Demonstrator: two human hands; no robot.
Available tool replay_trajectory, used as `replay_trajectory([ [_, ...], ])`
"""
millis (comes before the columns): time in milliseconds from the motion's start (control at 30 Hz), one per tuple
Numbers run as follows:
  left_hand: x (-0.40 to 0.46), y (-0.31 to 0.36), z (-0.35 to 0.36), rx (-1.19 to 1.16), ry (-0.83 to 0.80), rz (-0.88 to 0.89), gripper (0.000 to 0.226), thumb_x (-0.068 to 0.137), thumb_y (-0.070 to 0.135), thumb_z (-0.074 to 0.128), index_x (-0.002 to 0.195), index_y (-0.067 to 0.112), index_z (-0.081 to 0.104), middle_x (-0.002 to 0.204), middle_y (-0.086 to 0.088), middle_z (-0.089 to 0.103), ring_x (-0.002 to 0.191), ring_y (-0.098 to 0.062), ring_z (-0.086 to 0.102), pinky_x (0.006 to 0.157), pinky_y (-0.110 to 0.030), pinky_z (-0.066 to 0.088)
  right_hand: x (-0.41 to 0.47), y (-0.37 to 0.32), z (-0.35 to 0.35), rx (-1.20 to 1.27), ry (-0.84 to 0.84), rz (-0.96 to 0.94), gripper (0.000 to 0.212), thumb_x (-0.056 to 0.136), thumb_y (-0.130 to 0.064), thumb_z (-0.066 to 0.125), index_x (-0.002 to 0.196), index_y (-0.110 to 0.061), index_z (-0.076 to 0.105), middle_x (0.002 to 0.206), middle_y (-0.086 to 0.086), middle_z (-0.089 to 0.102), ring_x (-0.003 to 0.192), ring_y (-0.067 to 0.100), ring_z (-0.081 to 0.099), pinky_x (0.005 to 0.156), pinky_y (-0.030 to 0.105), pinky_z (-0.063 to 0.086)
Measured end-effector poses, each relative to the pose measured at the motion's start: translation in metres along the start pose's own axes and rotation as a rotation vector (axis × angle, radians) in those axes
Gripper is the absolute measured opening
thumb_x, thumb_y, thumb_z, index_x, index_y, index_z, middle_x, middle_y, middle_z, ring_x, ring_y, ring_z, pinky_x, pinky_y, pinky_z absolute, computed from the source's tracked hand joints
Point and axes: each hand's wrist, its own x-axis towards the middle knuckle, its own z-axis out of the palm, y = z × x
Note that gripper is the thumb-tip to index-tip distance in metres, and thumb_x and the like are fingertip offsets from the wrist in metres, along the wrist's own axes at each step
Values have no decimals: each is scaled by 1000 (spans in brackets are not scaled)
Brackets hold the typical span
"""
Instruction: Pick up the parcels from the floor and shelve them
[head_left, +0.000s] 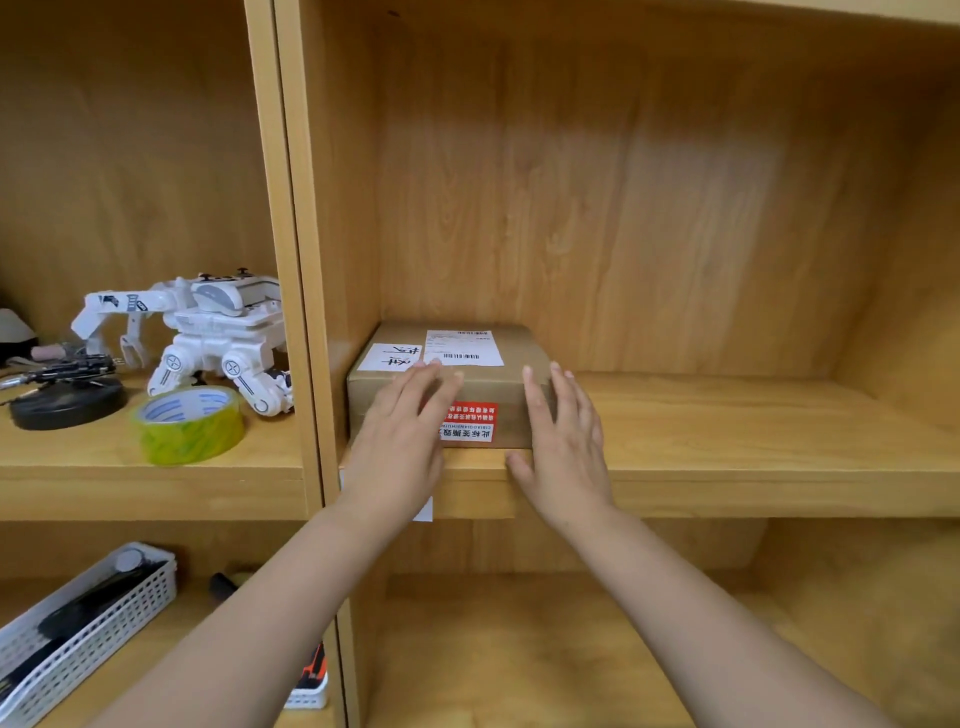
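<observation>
A brown cardboard parcel (498, 384) with white shipping labels on top and a red sticker on its front lies on the wooden shelf board (727, 441), pushed into the left corner of the compartment. My left hand (400, 441) lies flat against the parcel's front left face, fingers stretched up to its top edge. My right hand (563, 447) rests flat on the front right corner, thumb down at the shelf edge. Neither hand wraps around the box.
The left compartment holds a white toy robot (208, 343), a yellow-green tape roll (189, 423) and a black round object (67, 400). Below it sits a white mesh basket (83, 634). A vertical wooden divider (306, 312) separates the compartments.
</observation>
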Motion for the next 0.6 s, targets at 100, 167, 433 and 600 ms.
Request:
replay_trajectory([
  [100, -5, 18, 13, -97, 11, 69, 64, 69, -2, 60, 130, 16, 49, 137, -10, 49, 126, -29, 42, 104, -41, 34, -17, 5, -2, -15, 22, 19, 92, 76, -28, 68, 146, -22, 9, 154, 15, 18, 138, 31, 19, 114, 46, 18],
  [167, -8, 31, 23, -136, -4, 101, 63, 67, -1, 60, 127, 16, 51, 136, -10, 50, 123, -28, 43, 103, -39, 32, -28, 13, -7, -40, 33, 57, 91, 75, -27, 69, 146, -20, 13, 152, 15, 22, 135, 31, 21, 113, 48, 19],
  [433, -20, 100, 54, -223, -85, 255, 64, 64, 3, 66, 125, 18, 52, 131, -9, 53, 117, -26, 44, 99, -39, 37, -89, 67, -51, -205, -7, 190, 86, 78, -29, 67, 146, -16, 15, 151, 16, 23, 133, 35, 28, 111, 49, 20],
  [600, -24, 160, 60, -286, -136, 345, 65, 62, 4, 68, 124, 18, 53, 131, -9, 53, 118, -23, 40, 100, -40, 36, -135, 103, -89, -267, -24, 324, 86, 80, -29, 64, 147, -18, 11, 153, 15, 18, 133, 37, 27, 112, 48, 18],
])
